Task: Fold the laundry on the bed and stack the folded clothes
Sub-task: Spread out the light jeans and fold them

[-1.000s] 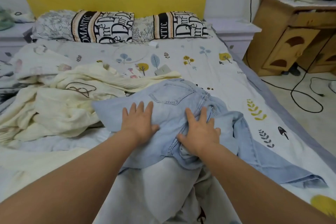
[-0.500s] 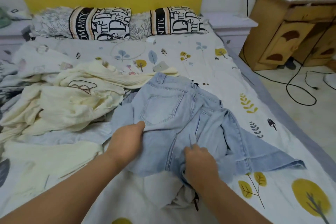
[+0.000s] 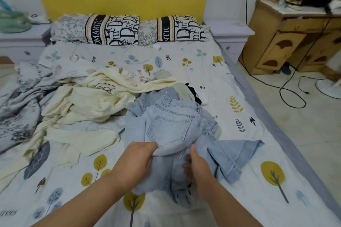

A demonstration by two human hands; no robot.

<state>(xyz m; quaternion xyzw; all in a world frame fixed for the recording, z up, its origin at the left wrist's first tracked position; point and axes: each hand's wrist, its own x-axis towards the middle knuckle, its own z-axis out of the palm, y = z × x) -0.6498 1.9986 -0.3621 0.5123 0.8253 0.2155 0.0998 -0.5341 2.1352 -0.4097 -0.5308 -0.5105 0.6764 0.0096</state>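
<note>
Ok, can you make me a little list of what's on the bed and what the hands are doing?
being folded: light blue denim jeans, back pocket up
left hand: fingers grip the jeans' near fold
right hand: holds the denim beside it; fingers blurred
unfolded pile: crumpled cream cotton clothes, left of the jeans
behind jeans: small black garment
bed: white sheet with tree print
head of bed: two black-and-white lettered pillows

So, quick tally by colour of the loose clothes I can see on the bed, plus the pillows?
Light blue denim jeans, gripped by left hand and right hand: 1
Cream garments, in a tangled heap, separate pieces cannot be told: 1 heap
Black garment, partly hidden behind the jeans: 1
Lettered pillows: 2
Total: 5
</note>
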